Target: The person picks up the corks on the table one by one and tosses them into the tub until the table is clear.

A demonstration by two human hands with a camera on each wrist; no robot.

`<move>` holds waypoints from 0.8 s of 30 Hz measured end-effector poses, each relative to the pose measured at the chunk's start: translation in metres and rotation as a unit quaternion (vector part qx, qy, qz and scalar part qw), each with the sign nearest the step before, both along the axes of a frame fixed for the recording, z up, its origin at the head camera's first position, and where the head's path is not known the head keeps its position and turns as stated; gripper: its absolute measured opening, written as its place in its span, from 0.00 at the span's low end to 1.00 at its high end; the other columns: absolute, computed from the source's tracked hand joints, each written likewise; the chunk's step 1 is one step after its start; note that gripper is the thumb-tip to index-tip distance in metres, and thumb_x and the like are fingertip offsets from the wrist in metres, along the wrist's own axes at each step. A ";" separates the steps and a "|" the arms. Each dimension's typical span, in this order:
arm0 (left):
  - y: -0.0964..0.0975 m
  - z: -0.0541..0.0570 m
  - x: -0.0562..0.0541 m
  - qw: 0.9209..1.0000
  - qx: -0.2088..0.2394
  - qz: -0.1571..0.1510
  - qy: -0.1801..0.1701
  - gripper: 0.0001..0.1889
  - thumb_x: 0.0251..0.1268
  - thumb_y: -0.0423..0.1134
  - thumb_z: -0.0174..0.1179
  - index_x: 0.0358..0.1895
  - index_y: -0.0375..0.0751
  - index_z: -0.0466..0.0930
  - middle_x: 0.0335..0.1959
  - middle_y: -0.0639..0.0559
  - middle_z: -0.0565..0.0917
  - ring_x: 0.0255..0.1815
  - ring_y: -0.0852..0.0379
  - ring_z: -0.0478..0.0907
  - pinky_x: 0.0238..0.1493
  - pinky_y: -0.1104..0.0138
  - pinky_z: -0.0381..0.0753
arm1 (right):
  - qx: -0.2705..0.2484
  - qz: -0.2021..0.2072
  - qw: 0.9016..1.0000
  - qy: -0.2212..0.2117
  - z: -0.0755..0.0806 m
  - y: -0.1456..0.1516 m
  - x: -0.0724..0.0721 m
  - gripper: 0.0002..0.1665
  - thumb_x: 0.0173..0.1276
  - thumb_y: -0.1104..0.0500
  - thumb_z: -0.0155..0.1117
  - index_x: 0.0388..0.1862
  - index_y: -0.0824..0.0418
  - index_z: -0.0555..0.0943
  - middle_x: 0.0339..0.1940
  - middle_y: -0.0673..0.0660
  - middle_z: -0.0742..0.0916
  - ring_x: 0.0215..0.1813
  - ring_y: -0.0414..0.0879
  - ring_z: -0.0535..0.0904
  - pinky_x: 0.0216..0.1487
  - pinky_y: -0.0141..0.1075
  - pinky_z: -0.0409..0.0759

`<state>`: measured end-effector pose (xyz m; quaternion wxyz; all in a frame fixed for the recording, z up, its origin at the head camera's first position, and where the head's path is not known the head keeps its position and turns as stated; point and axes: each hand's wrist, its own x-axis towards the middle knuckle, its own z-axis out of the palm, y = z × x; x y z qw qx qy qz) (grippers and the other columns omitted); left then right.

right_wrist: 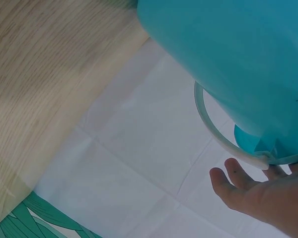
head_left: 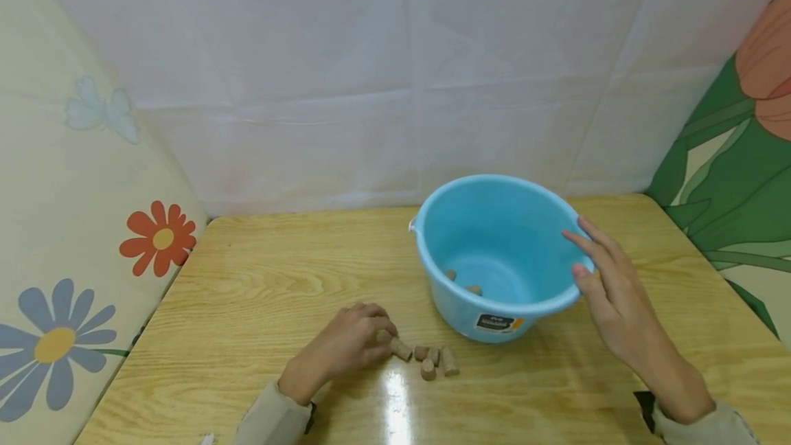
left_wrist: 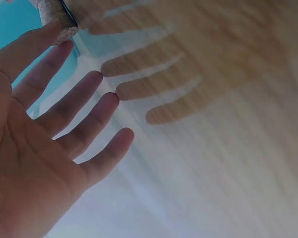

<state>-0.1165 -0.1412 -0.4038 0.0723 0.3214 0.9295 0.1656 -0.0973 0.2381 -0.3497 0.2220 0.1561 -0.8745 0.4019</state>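
Several cork stoppers (head_left: pixel 448 361) lie on the table in front of a light-blue bucket (head_left: pixel 494 304) with a dark label. My left hand (head_left: pixel 349 342) is low over the table, left of them, its fingertips at the nearest cork (head_left: pixel 401 349). In the left wrist view, the thumb and index tips touch that cork (left_wrist: pixel 54 17), and the other fingers are spread and nearly straight. My right hand (head_left: pixel 618 301) holds the bucket's right rim, thumb and index finger over the edge. Two corks (head_left: pixel 474 290) show inside the bucket, partly hidden by its near wall.
The wood-grain table (head_left: pixel 278 273) is glossy and reflects the light. A white cloth (head_left: pixel 278 88) hangs behind it, with flower-patterned panels (head_left: pixel 55 225) on both sides. The bucket's pale handle (right_wrist: pixel 216 131) hangs below its rim in the right wrist view.
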 end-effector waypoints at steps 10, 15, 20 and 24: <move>-0.001 0.002 0.001 1.000 0.014 0.002 0.010 0.10 0.63 0.46 0.66 0.45 0.50 0.85 0.52 0.51 0.84 0.56 0.50 0.79 0.58 0.48 0.78 | 0.001 0.001 1.000 0.005 0.000 -0.001 0.000 0.27 0.76 0.63 0.48 0.73 0.57 0.70 0.80 0.59 0.62 0.79 0.32 0.51 0.73 0.67 0.50; -0.002 0.004 0.001 1.000 0.023 0.004 0.014 0.10 0.63 0.46 0.67 0.45 0.50 0.84 0.53 0.50 0.84 0.56 0.49 0.80 0.59 0.48 0.78 | 0.001 0.001 1.000 0.006 0.000 -0.001 0.000 0.27 0.76 0.63 0.48 0.73 0.57 0.70 0.80 0.58 0.62 0.78 0.31 0.51 0.73 0.66 0.50; -0.002 0.006 0.001 0.999 0.030 0.005 0.014 0.10 0.65 0.47 0.65 0.46 0.50 0.84 0.53 0.50 0.84 0.56 0.49 0.80 0.59 0.50 0.79 | 0.001 0.001 1.000 0.007 0.000 -0.001 0.000 0.27 0.76 0.63 0.48 0.73 0.57 0.70 0.80 0.59 0.62 0.79 0.31 0.51 0.74 0.65 0.51; -0.002 0.007 0.001 0.999 0.038 0.006 0.012 0.09 0.67 0.47 0.64 0.45 0.50 0.84 0.54 0.50 0.84 0.57 0.49 0.80 0.59 0.50 0.79 | 0.000 0.001 1.000 0.006 0.000 -0.001 0.000 0.27 0.76 0.63 0.48 0.73 0.57 0.70 0.80 0.59 0.62 0.79 0.31 0.51 0.74 0.66 0.50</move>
